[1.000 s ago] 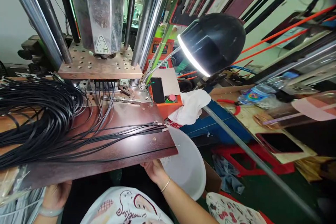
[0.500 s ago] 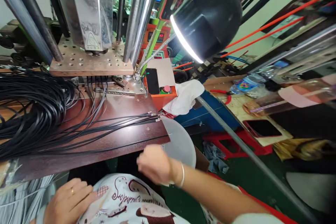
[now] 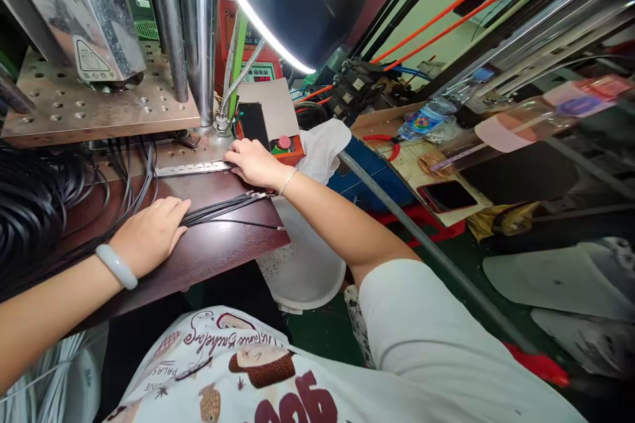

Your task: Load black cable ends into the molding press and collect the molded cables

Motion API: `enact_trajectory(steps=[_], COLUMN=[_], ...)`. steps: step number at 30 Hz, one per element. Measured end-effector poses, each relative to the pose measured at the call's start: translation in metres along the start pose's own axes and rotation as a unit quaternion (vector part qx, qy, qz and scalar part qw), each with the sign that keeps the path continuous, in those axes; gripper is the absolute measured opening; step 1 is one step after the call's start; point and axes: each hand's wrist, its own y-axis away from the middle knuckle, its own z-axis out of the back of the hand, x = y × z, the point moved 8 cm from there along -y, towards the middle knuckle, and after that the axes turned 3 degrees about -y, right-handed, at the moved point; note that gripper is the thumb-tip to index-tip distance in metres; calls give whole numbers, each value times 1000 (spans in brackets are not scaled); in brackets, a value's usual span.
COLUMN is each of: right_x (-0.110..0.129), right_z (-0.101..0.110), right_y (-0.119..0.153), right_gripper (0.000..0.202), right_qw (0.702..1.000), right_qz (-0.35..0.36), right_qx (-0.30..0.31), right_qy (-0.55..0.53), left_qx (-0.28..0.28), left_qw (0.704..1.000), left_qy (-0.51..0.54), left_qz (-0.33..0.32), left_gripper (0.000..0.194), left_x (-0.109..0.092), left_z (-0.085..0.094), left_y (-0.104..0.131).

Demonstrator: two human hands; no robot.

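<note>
My left hand (image 3: 151,231) lies over a bundle of black cables (image 3: 213,211) on the dark red-brown board. The cables come out between its thumb and fingers, and their metal-tipped ends point right. At the press base, my right hand (image 3: 255,162) has its thumb and fingers closed at the right end of a slotted metal strip (image 3: 193,168). Part of its grip is hidden. More black cables (image 3: 126,162) run from under the press plate (image 3: 104,112) down to the board (image 3: 223,238).
A lit black lamp (image 3: 302,0) hangs over the right hand. Behind that hand are a phone (image 3: 253,124) and a red push button (image 3: 284,142). A pale bucket (image 3: 307,258) stands below the board's right edge. Coiled black cable (image 3: 30,192) lies left.
My left hand has gone from my lap up onto the cable bundle. My right hand has risen from beside the board to the metal strip. The view has shifted right.
</note>
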Motion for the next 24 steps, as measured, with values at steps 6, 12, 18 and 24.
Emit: enact_trajectory(steps=[6, 12, 18, 24], right_x=[-22, -2, 65, 82], right_z=[53, 80, 65, 22], right_y=[80, 139, 107, 47], right_gripper=[21, 10, 28, 34], right_qw=[972, 917, 945, 990], right_qz=[-67, -105, -12, 17], right_qx=[-171, -327, -298, -140], right_qy=[-149, -204, -134, -18], left_qx=[155, 238, 289, 67], left_qw=[978, 917, 828, 950], left_qy=[131, 313, 474, 302], left_qz=[44, 64, 79, 35], left_gripper=[25, 51, 54, 59], left_x=[19, 30, 5, 41], left_z=[-4, 7, 7, 51], left_y=[-16, -36, -50, -44])
